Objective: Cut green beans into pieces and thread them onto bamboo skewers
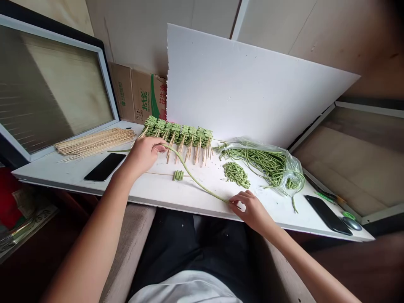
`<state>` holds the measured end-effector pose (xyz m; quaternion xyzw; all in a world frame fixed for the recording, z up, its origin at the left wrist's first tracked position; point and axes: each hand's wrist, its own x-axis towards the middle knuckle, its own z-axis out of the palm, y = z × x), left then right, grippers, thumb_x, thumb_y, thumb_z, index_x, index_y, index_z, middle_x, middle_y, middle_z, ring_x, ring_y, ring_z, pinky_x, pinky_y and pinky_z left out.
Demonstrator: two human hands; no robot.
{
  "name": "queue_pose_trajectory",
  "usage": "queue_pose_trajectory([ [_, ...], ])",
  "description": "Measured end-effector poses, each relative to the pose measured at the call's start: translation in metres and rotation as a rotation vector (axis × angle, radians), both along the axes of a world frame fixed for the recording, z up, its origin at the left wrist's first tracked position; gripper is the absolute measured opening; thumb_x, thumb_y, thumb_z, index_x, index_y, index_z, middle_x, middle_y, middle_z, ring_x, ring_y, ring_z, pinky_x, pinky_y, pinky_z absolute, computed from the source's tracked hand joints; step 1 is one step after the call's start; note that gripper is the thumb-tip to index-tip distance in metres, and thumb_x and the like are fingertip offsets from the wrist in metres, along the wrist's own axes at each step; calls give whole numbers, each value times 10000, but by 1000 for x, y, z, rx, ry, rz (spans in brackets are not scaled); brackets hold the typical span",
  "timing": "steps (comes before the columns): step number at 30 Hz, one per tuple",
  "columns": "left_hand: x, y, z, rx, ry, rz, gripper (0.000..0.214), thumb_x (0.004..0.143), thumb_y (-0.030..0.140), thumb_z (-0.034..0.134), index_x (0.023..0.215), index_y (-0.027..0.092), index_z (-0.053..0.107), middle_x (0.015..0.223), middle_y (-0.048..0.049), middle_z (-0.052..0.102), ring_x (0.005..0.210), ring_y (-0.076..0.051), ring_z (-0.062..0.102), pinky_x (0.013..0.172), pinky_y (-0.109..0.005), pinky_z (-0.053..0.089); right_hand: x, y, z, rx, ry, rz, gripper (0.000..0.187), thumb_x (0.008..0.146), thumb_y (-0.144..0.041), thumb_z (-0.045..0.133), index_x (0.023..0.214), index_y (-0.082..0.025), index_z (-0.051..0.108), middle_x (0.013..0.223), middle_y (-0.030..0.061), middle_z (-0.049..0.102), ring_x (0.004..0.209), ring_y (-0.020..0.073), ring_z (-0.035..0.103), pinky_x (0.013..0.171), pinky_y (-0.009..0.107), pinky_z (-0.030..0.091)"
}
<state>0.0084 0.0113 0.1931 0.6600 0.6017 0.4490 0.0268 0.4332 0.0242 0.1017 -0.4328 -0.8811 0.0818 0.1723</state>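
Note:
A long green bean [197,181] stretches in a curve between my two hands above the white table. My left hand [145,152] grips it toward its left end, and a length of bean sticks out past the wrist. My right hand [248,207] pinches its other end near the front edge. Below the bean lies one skewer with a folded green bean [178,175] on it. Behind, several finished bean skewers [179,134] are stacked in a row, their wooden ends pointing toward me. A small heap of cut bean pieces [236,174] lies right of centre.
Bare bamboo skewers [97,142] lie at the left, near a black phone [105,166]. Loose long beans spill from a clear plastic bag [292,168]. At the right are another phone [328,214] and a mouse [352,223]. A white board [246,88] and a carton [135,92] stand behind.

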Motion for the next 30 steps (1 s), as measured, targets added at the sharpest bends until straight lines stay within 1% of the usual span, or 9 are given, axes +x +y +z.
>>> queue_pose_trajectory([
  [4,-11,14,-29,-164,-30,-53,215,890,214,618,958,193,821,916,-70,812,926,-268,735,889,-354,537,17,3,14,15,47,-48,294,979,-471,633,955,-246,821,887,99,785,867,284,683,776,413,569],
  [8,-9,24,-53,-281,-45,-134,188,890,201,638,957,177,812,952,-79,807,937,-256,723,865,-329,530,32,17,46,73,247,-200,500,874,-706,683,981,-246,847,912,106,804,762,245,689,660,354,556],
  [11,-7,27,-64,-344,-36,-134,211,911,207,617,990,159,807,987,-98,801,924,-248,718,843,-321,532,33,24,74,64,328,-338,584,792,-777,737,992,-241,857,923,107,814,689,218,654,597,319,499],
  [14,-5,22,-70,-394,45,-105,222,915,205,600,975,147,806,947,-119,796,900,-258,719,864,-343,542,23,21,93,51,420,-344,577,824,-778,714,983,-241,853,956,143,817,658,209,617,554,325,435],
  [18,10,14,-65,-413,105,-78,266,909,187,630,1110,154,801,1183,-178,777,1177,-326,696,1017,-422,528,7,12,105,83,497,-341,443,839,-718,749,891,-287,837,952,153,804,675,222,621,575,367,438],
  [20,28,10,-58,-365,95,-140,313,929,197,634,1206,170,777,1310,-171,738,1327,-336,621,1109,-445,486,3,8,106,54,548,-358,408,794,-680,817,872,-280,834,946,156,806,701,240,651,588,380,473],
  [22,54,3,-49,-280,19,-259,311,990,250,595,1246,180,756,1327,-147,734,1309,-305,632,1121,-433,489,1,4,103,-12,623,-320,390,749,-635,879,849,-261,827,962,154,811,767,260,699,619,375,524],
  [26,115,-21,-30,-180,-227,-514,346,1038,437,605,1247,199,745,1273,-126,754,1114,-241,713,980,-362,569,-1,-4,92,-133,722,-161,372,735,-589,913,812,-241,804,921,101,807,826,256,738,673,341,578],
  [30,166,-41,-21,-241,-334,-642,476,981,523,698,1334,204,696,1302,-144,731,1162,-258,696,1012,-380,564,-5,-12,83,-187,746,-74,370,764,-580,899,843,-229,810,877,79,791,779,233,727,675,334,587],
])
